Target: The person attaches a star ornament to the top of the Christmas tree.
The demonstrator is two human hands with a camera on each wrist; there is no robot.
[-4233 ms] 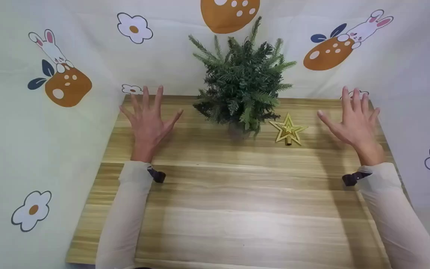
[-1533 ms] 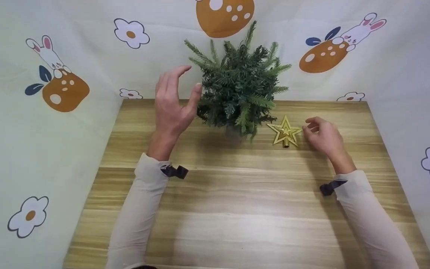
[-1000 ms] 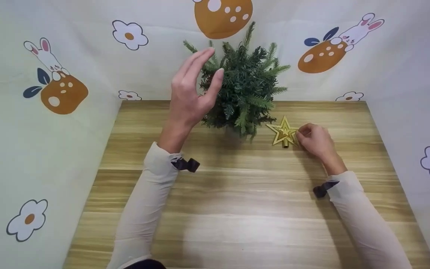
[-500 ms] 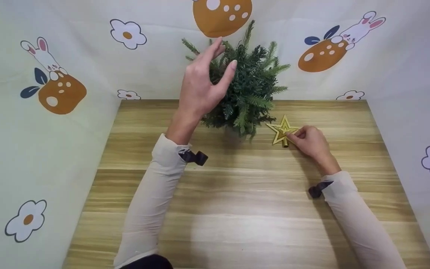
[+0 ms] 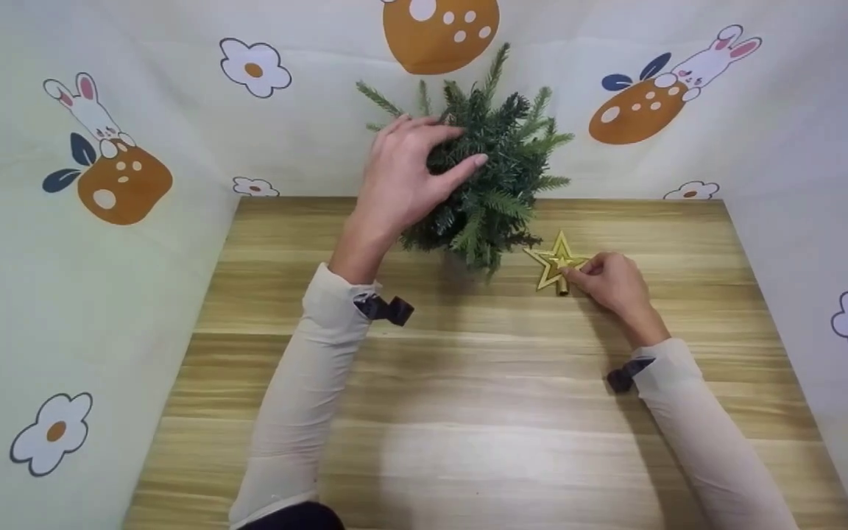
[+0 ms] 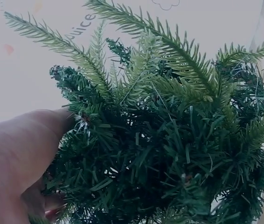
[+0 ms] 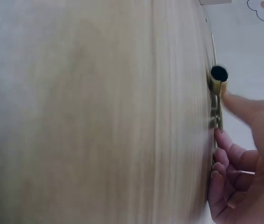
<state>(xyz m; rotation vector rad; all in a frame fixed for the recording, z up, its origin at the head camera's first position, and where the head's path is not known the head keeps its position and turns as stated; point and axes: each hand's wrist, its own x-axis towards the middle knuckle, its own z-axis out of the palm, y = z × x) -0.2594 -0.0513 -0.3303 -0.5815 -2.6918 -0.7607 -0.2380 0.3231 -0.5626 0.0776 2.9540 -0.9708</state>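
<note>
A small artificial Christmas tree (image 5: 501, 173) with dark and light green needles stands at the back of the table. My left hand (image 5: 402, 177) curls round its left side, thumb and fingers in the foliage; in the left wrist view the needles (image 6: 169, 149) partly hide the fingers. To the tree's right is a gold star tree topper (image 5: 559, 252), its short socket pointing toward me. My right hand (image 5: 612, 283) pinches the star's right side between thumb and fingers. The right wrist view shows the star edge-on, with the hollow socket (image 7: 218, 81) facing the camera.
The wooden tabletop (image 5: 483, 412) stretches out in front of both hands. Pale cloth printed with rabbits, fruit and flowers (image 5: 255, 68) encloses the back and both sides. A small dark camera (image 5: 387, 309) sits on the left cuff, another (image 5: 626, 374) on the right.
Both hands have come in from the sides, the left to the tree and the right to the star. In the last half second the left fingers bent into the foliage, and the branches shifted slightly.
</note>
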